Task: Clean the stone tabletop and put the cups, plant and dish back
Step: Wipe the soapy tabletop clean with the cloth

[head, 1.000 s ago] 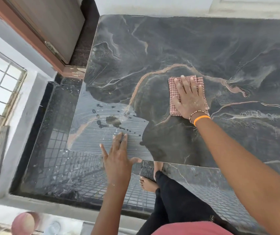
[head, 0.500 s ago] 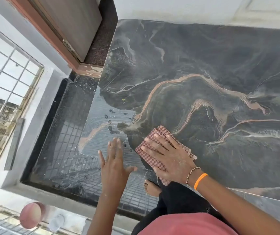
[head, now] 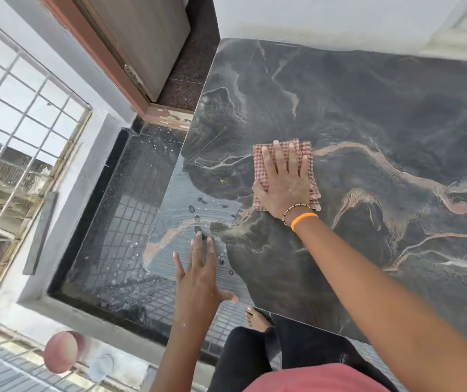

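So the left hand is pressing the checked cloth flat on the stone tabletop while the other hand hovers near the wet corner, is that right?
Not quite: in the head view the right hand presses the checked cloth flat on the stone tabletop; the left hand is the one near the wet corner.

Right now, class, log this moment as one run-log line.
phase: wiping | right hand: flat on checked cloth | left hand: open over wet corner | stone tabletop: bare

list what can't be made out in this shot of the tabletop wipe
- Stone tabletop: right part cut off by the frame edge.
- Checked cloth: middle hidden under the right hand.
- Left hand: touching or hovering, unclear.
- Cups, plant: not identifiable; pink round object distorted.
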